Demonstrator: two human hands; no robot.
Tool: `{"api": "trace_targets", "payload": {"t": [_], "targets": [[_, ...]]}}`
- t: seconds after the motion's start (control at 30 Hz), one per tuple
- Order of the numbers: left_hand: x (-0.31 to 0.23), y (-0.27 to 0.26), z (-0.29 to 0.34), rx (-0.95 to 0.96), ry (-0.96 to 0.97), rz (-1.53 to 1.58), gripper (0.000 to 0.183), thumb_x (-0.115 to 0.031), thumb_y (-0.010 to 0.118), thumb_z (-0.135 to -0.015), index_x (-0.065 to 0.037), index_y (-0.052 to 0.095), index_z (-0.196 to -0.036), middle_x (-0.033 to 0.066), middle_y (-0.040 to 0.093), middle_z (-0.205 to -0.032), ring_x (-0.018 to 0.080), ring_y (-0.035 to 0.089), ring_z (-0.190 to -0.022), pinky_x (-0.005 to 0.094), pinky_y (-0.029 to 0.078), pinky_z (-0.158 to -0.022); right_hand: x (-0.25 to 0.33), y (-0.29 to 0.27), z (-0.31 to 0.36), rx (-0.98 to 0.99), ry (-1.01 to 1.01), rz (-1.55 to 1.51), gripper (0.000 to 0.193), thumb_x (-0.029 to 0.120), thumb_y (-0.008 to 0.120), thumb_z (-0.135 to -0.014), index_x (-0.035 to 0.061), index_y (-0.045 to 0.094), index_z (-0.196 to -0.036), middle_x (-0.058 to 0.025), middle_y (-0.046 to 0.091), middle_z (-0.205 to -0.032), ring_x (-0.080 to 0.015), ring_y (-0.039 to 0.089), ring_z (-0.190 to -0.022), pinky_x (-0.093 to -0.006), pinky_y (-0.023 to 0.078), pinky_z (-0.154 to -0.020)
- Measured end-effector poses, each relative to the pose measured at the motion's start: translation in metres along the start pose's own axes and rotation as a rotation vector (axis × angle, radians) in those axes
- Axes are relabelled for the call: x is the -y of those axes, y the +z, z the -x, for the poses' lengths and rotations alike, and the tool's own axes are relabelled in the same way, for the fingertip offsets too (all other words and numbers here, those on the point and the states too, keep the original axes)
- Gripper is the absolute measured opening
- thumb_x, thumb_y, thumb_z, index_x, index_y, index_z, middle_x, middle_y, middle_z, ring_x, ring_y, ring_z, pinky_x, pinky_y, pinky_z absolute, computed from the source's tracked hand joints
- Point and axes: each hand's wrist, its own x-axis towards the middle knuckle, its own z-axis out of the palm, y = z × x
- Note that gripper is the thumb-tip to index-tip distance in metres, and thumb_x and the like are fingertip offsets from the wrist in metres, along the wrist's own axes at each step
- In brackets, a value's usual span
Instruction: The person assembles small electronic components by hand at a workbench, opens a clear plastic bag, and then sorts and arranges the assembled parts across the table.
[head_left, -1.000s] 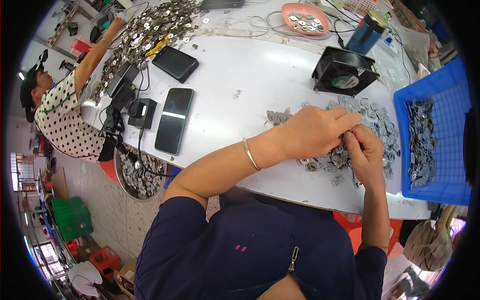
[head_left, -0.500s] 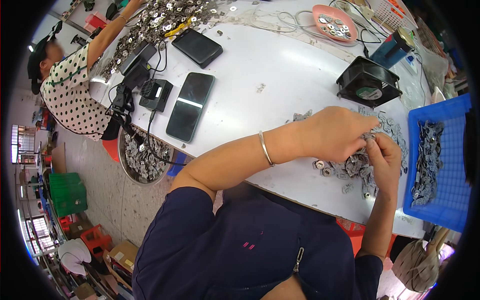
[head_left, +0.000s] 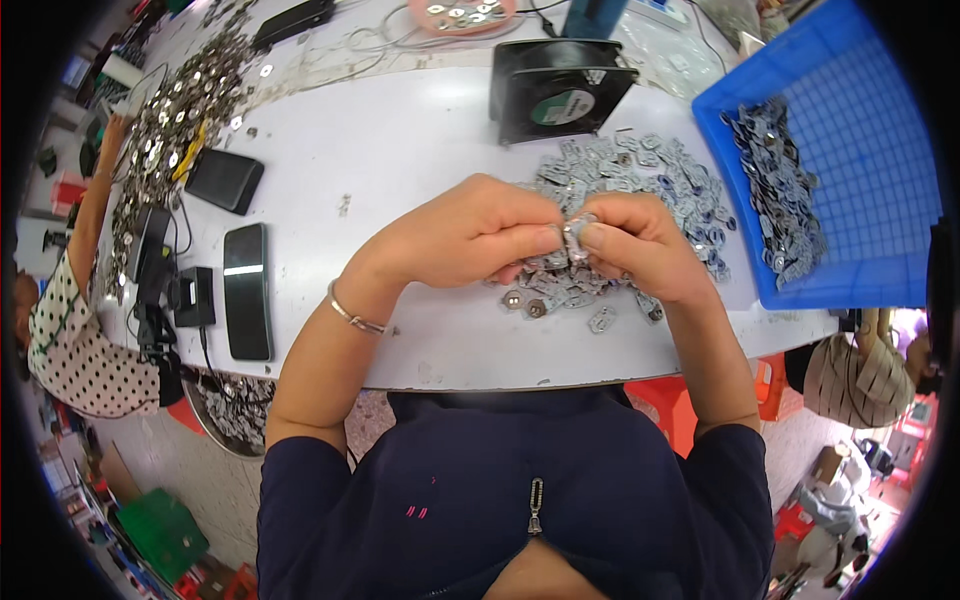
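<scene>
Over a pile of small flat grey metal parts (head_left: 690, 200), both my hands meet in front of me. My right hand (head_left: 645, 245) is closed in a pinch, thumb and forefinger on a small grey metal part (head_left: 577, 243). My left hand (head_left: 480, 235), with a bangle at its wrist, is closed too, its thumb and finger pressed at the left side of that same part. The fingers cover much of the part, so its exact shape cannot be made out. A few round metal pieces (head_left: 525, 303) lie just below the hands.
Behind the pile stands a black square fan (head_left: 560, 95). At right is a blue crate (head_left: 850, 295) holding more grey parts. A phone (head_left: 247, 290), a black box-shaped device (head_left: 225, 180) and heaped metal pieces (head_left: 185, 110) lie left, where another person (head_left: 85, 345) works.
The view has swung right, so the table's things sit farther left. My hands stay together at the small part; my left hand has drawn back from over the right and now lies beside it.
</scene>
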Motion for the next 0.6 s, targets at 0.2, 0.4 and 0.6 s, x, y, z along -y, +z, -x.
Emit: {"api": "trace_targets", "payload": {"t": [0.2,0.4,0.6], "targets": [[0.003,0.016,0.001,-0.362,-0.087,-0.010,0.015,-0.007,0.055,-0.095,0.000,0.065,-0.103,0.0062,0.064,-0.077,0.0095,0.058,-0.061,0.0247,0.048,-0.056,-0.005,0.005,-0.010,-0.262,0.050,-0.016,0.029,0.020,0.057,-0.095,0.0022,0.055,-0.071,0.0011,0.053,-0.061,-0.0052,0.050,-0.054,-0.0227,0.040,-0.050],[0.007,0.029,-0.011,-0.576,0.222,-0.705,0.028,0.002,0.067,-0.083,-0.002,0.063,-0.111,0.0133,0.068,-0.090,0.0242,0.067,-0.070,0.0304,0.054,-0.061,-0.003,0.004,-0.005,-0.284,-0.032,0.212,0.031,0.020,0.057,-0.094,0.0013,0.055,-0.070,0.0002,0.055,-0.062,-0.0054,0.050,-0.055,-0.0243,0.041,-0.050],[0.016,0.025,-0.015,-0.597,0.296,-0.789,0.030,0.003,0.068,-0.080,-0.003,0.064,-0.109,0.0153,0.069,-0.094,0.0290,0.069,-0.075,0.0329,0.055,-0.062,-0.007,0.004,-0.009,-0.308,-0.001,0.166,0.031,0.021,0.058,-0.094,0.0015,0.056,-0.069,0.0012,0.054,-0.062,-0.0045,0.047,-0.056,-0.0255,0.039,-0.050]]}}
